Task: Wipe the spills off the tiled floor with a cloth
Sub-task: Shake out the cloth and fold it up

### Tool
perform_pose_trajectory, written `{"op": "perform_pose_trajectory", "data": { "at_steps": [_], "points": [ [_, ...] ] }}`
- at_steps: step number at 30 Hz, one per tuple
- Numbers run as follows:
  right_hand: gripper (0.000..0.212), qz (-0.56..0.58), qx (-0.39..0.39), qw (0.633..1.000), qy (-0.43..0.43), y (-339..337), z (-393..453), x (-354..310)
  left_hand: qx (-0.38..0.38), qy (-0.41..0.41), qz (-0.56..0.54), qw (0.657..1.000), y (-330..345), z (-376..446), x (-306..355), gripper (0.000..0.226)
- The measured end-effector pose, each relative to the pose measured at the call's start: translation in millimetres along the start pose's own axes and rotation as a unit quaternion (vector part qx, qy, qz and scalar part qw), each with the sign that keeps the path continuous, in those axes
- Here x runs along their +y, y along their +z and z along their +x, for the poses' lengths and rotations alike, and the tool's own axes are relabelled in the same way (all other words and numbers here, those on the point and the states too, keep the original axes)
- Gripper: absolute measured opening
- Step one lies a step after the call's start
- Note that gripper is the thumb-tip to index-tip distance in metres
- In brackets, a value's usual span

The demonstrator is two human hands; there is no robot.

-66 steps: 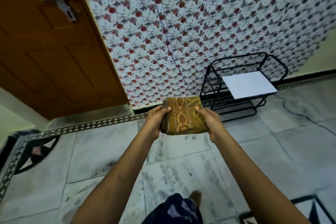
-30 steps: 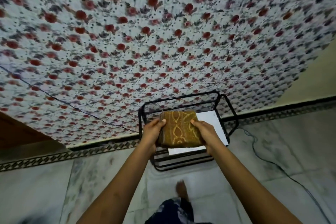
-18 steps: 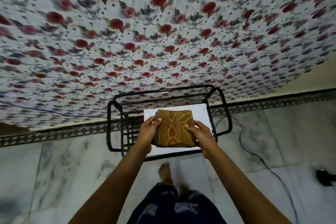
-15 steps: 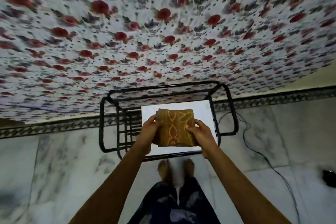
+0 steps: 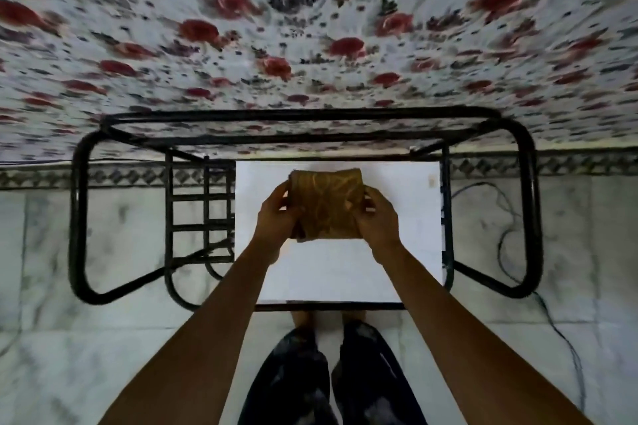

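Cloth [image 5: 326, 205] gripped between both hands [image 5: 376, 217], over rack [image 5: 79, 217]

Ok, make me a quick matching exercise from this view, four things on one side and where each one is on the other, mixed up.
Things:
1. folded cloth
2. white board
3. black cable
4. flowered fabric

Places:
A. trailing over the floor right of the rack
B. hanging behind the rack
C. held between both hands
D. lying on the black rack

Pairs: 1-C, 2-D, 3-A, 4-B
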State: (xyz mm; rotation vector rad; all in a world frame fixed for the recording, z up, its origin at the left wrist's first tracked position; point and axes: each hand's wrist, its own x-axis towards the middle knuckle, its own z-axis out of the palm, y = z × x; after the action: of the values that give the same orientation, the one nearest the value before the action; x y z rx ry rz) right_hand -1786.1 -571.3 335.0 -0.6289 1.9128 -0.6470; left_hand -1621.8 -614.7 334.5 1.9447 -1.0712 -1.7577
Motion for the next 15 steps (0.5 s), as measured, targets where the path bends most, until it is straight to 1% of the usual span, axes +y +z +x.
{"op": "perform_pose_trajectory", "data": {
  "at_steps": [3, 6, 7, 9, 11, 13, 15],
  "points": [
    [0.039, -0.072, 0.012, 0.996, -0.041, 5.5, 3.4, 8.1, 0.019, 0.010, 0.048, 0.999, -1.4, 5.0, -9.3, 0.047],
    [0.038, -0.127, 0.040, 0.989, -0.070, 6.7, 0.3, 12.7, 0.076, 0.080, 0.176, 0.978, 2.4, 0.8, -14.8, 0.049],
    [0.040, -0.143, 0.040, 0.987, -0.067, 6.7, -2.3, 11.3, 0.087, 0.080, 0.198, 0.973, 2.0, -1.5, -13.7, 0.049],
    [0.045, -0.166, 0.035, 0.983, -0.062, 6.1, -7.6, 8.8, 0.098, 0.064, 0.207, 0.971, 1.6, -4.3, -12.3, 0.050],
    [0.054, -0.174, 0.018, 0.983, -0.058, 5.2, -16.8, 2.3, 0.092, 0.069, 0.207, 0.972, -2.8, -11.4, -10.2, 0.050],
    [0.061, -0.170, 0.003, 0.983, -0.063, 1.0, -32.8, -6.6, 0.085, 0.098, 0.228, 0.965, -6.4, -26.1, -4.1, 0.047],
    [0.062, -0.152, -0.003, 0.985, -0.082, -7.3, -54.7, -19.2, 0.083, 0.121, 0.233, 0.961, -11.1, -48.2, 8.4, 0.048]
  ]
}}
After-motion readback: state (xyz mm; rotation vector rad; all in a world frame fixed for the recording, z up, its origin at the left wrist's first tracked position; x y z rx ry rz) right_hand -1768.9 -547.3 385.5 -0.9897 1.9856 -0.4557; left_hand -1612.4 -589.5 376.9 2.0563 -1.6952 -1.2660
